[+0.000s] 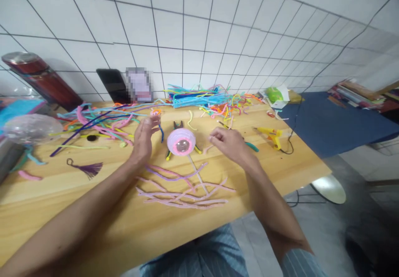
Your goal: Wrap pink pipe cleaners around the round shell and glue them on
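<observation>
A round lilac and pink piece wound from fuzzy pipe cleaners (181, 142), with a clear dome at its middle, sits on a thin stick (199, 177). Behind and beneath it lie pliers (178, 124) with yellow and black handles. To its left, my left hand (144, 139) is raised side-on with fingers loosely stretched; a small pink and orange curl (155, 112) shows at the fingertips, and whether they touch is unclear. On the right, my right hand (229, 144) has its fingers curled together, and anything inside is hidden. Pink and lilac pipe cleaners (183, 204) lie in front.
Colourful pipe cleaners (196, 99) are heaped by the tiled wall, more (106, 121) at left. A yellow glue gun (271, 135) with its cord lies right. A purple tassel (85, 169), red flask (42, 79) and black phone (112, 86) are left. Books (352, 96) stand far right.
</observation>
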Tool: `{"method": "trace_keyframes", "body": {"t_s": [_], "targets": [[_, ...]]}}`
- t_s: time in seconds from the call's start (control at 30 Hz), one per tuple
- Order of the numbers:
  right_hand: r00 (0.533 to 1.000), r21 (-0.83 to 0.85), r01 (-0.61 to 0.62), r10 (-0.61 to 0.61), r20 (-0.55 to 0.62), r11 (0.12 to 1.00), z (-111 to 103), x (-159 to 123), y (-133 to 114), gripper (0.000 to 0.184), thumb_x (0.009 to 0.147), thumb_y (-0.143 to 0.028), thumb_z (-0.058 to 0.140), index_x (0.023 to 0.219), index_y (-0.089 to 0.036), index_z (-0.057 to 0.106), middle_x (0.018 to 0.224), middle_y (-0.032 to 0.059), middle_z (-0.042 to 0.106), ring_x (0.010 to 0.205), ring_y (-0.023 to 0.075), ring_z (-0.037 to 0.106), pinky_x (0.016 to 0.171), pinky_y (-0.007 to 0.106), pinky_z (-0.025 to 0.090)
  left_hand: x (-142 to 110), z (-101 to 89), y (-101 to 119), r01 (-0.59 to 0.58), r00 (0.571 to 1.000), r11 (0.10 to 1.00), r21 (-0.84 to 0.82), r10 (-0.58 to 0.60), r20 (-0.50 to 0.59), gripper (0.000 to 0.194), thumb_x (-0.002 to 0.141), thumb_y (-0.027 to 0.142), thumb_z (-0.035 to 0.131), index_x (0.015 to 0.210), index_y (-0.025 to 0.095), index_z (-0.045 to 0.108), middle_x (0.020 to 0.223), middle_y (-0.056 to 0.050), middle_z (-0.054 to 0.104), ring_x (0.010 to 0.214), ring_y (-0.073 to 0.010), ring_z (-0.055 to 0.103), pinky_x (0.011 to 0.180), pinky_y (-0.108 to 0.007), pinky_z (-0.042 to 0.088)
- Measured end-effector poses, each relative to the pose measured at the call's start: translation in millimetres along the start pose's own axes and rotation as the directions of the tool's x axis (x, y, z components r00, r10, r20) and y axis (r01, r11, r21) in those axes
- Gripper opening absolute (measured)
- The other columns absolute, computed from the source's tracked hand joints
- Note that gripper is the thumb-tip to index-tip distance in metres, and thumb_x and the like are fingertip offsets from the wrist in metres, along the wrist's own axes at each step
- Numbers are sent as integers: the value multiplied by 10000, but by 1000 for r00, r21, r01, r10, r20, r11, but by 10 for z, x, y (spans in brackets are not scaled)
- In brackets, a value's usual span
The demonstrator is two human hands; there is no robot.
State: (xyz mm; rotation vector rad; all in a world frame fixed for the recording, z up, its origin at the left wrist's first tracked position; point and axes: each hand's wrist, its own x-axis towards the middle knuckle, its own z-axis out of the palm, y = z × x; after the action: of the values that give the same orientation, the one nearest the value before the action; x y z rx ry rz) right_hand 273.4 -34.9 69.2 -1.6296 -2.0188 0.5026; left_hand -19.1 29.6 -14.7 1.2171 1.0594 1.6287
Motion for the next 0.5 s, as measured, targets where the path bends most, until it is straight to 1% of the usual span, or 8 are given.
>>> {"method": "trace_keyframes", "body": {"t_s": [0.07, 0.13, 0.2, 0.27, 0.37, 0.4, 0.43, 0.5], "targets": [[995, 25, -36, 39, -92, 999, -157, 1, 155, 183, 928, -370, 649, 861, -228, 742, 774, -2, 753, 705, 158, 648, 677, 273, 416, 73, 17, 110, -17, 998, 999, -49, 14, -54, 460, 965, 596, 599, 1094, 176, 732, 1120, -94, 758, 934, -182, 712, 776, -277, 556], [984, 29, -63, 67, -162, 998, -270, -3, 325, 213, 899, -395, 649, 809, -218, 729, 701, -11, 705, 654, 152, 604, 651, 275, 411, 109, 44, 258, -37, 996, 995, -89, 29, -88, 473, 954, 601, 594, 993, 155, 744, 812, -43, 701, 683, -136, 631, 595, -240, 478], [979, 39, -92, 97, -181, 995, -334, -12, 484, 247, 882, -427, 639, 791, -215, 728, 673, -13, 684, 633, 151, 580, 626, 276, 402, 71, 75, 447, -40, 997, 995, -97, 33, -76, 497, 967, 606, 599, 841, 148, 744, 537, 30, 505, 461, -92, 425, 460, -229, 302], [970, 75, -130, 142, -196, 989, -348, -23, 614, 281, 864, -466, 635, 786, -212, 727, 644, -13, 661, 612, 154, 562, 594, 276, 390, -70, 105, 660, -26, 999, 995, -99, 23, -34, 505, 974, 580, 632, 698, 165, 713, 419, 84, 297, 380, -71, 227, 428, -239, 187], [949, 175, -151, 192, -250, 973, -282, -36, 736, 321, 848, -511, 638, 781, -208, 720, 611, -21, 616, 587, 152, 537, 574, 276, 393, -467, 155, 950, -179, 977, 984, 20, 175, 124, 539, 1027, 515, 591, 603, 196, 684, 423, 34, 394, 391, -103, 336, 422, -261, 252], [943, 209, -142, 196, -269, 968, -243, -41, 755, 329, 853, -517, 633, 786, -206, 719, 612, -23, 605, 585, 150, 529, 576, 276, 395, -627, 179, 1018, -248, 931, 965, 85, 213, 296, 504, 1063, 458, 549, 655, 211, 711, 463, 4, 508, 427, -129, 455, 451, -275, 332], [939, 235, -130, 195, -284, 963, -199, -48, 764, 331, 864, -514, 627, 796, -204, 721, 619, -24, 598, 587, 146, 524, 581, 276, 396, -787, 208, 1064, -337, 818, 939, 70, 255, 515, 497, 1092, 402, 494, 684, 222, 712, 522, -21, 612, 476, -148, 557, 497, -289, 408], [939, 251, -110, 183, -290, 962, -110, -66, 753, 318, 882, -496, 632, 822, -201, 733, 633, -30, 589, 587, 136, 513, 592, 274, 393, -1063, 283, 1081, -437, 427, 898, -56, 262, 865, 473, 1099, 350, 463, 700, 218, 680, 537, -28, 649, 476, -152, 594, 502, -307, 405]]}}
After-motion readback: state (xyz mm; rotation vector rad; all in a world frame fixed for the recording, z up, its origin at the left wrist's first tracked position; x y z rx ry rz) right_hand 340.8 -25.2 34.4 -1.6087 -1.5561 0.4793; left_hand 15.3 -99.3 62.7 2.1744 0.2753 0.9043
